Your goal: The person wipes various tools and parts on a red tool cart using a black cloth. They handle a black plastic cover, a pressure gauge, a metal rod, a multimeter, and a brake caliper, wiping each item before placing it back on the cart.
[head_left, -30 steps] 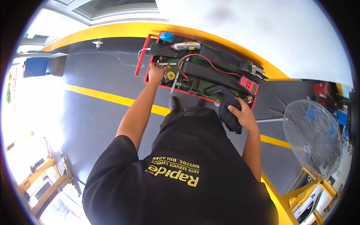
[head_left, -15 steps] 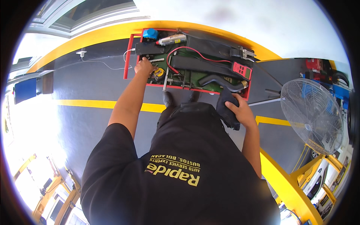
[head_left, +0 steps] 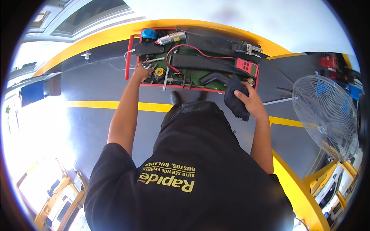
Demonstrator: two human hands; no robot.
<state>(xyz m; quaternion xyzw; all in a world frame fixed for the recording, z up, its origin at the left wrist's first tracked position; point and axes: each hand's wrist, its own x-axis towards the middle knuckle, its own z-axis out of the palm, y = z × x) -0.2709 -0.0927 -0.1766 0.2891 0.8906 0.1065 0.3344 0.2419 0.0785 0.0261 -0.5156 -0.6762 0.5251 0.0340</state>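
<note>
At the left front corner of the red tool tray, my left hand is closed, with a small shiny metal piece at its fingertips; its kind is unclear. Right beside it lie a yellow tape measure and a slim silver tool. My right hand grips a dark, soft pouch-like bundle just over the tray's right front corner. Under that bundle the end of a bent black hose is partly hidden.
The tray also holds a red multimeter, a spray can, a blue object and long black cases. A large fan stands at the right, near a yellow post. A white cable crosses the floor at left.
A shiny metal piece now shows at my left fingertips, where none was visible before. My right hand has brought the dark bundle slightly up and over the tray's edge. The view has shifted a little.
</note>
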